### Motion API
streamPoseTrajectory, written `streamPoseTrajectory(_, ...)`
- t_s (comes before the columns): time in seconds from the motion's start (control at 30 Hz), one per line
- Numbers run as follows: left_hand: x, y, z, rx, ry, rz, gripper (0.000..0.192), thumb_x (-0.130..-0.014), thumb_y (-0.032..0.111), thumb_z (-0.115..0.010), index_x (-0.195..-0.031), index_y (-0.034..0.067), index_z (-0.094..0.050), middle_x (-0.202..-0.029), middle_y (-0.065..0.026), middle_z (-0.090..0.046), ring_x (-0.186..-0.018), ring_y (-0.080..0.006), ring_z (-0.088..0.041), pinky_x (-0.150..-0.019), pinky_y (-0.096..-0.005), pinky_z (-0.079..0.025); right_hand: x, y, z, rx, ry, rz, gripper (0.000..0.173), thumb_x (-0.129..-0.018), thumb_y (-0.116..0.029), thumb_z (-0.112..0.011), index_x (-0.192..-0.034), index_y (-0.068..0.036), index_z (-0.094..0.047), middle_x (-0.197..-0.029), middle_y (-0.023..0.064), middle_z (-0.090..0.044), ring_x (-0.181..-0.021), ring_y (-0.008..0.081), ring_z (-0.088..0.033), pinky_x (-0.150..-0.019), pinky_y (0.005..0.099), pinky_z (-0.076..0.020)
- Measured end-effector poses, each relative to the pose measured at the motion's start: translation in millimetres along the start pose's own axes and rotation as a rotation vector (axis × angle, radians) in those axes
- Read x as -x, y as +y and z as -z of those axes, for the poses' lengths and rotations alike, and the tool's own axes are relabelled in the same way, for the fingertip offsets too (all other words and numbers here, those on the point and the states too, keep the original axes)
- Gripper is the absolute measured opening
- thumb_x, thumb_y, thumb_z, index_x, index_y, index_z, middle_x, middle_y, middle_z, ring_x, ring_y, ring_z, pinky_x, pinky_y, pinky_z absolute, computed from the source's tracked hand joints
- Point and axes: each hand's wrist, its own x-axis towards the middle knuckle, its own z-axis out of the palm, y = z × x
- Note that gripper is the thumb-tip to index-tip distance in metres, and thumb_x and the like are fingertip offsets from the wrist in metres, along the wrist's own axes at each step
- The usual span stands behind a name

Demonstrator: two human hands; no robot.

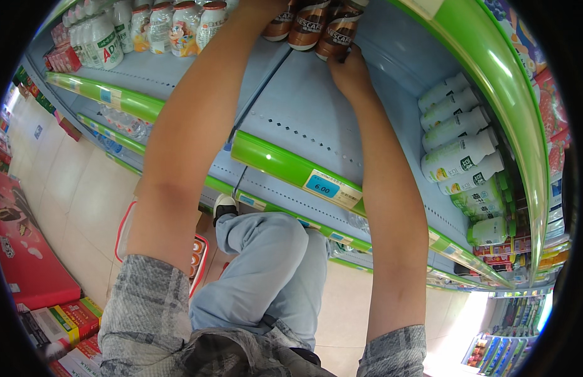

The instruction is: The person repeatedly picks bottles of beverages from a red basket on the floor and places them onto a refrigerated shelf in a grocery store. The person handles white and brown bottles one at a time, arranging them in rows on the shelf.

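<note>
Several brown Nescafé coffee bottles (pixel 309 28) stand in a row far back on the grey-blue shelf (pixel 291 103), their tops partly cut off by the picture's edge. My right hand (pixel 351 70) grips the lower part of the rightmost Nescafé bottle (pixel 339 33), thumb and fingers at its base. At the row's left end, my left hand (pixel 263 8) is beside the leftmost bottle (pixel 278 28). Its fingers are mostly beyond the top edge, so its hold is hidden. Both arms reach forward over the shelf's green front rail (pixel 272 155), which carries a blue price tag (pixel 323 184).
White drink bottles (pixel 456 155) line the shelf at right. Left stand red-capped bottles (pixel 185 30) and a white bottle pack (pixel 103 42). Below my left arm, a red-rimmed basket (pixel 204 264) on the floor holds orange-and-white items. Boxes (pixel 74 325) lie at lower left.
</note>
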Motion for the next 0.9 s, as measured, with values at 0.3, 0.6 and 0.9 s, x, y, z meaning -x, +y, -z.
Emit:
streamPoseTrajectory(0.3,1.1,0.8,0.1,-0.007,-0.007,-0.007,0.031,-0.088,0.021,-0.057,-0.112,0.01,-0.072,-0.103,-0.013,-0.072,-0.091,-0.0244,-0.069,-0.079,-0.0384,-0.054,-0.4,-2.5,0.9,0.016,-0.021,-0.001,0.055,-0.091,-0.029,-0.062,-0.129,0.006,-0.044,-0.124,0.0271,-0.057,-0.113,0.0409,-0.06,-0.097,0.0466,-0.0487)
streamPoseTrajectory(0.6,0.9,1.6,-1.4,-0.019,-0.018,-0.013,0.031,-0.088,0.021,-0.057,-0.112,0.01,-0.072,-0.104,-0.0132,-0.072,-0.092,-0.0252,-0.069,-0.08,-0.039,-0.055,-2.7,-2.6,0.6,0.039,-0.027,-0.021,0.055,-0.092,-0.031,-0.06,-0.13,0.006,-0.043,-0.125,0.0279,-0.056,-0.114,0.0416,-0.06,-0.097,0.0465,-0.0487)
streamPoseTrajectory(0.9,0.6,1.4,-6.4,-0.035,-0.044,-0.02,0.031,-0.088,0.021,-0.057,-0.113,0.01,-0.072,-0.105,-0.0133,-0.072,-0.094,-0.0259,-0.069,-0.081,-0.0395,-0.055,-1.0,-1.0,0.4,0.024,-0.001,-0.005,0.055,-0.091,-0.032,-0.061,-0.129,0.005,-0.045,-0.124,0.0274,-0.058,-0.114,0.0418,-0.059,-0.098,0.0469,-0.0482)
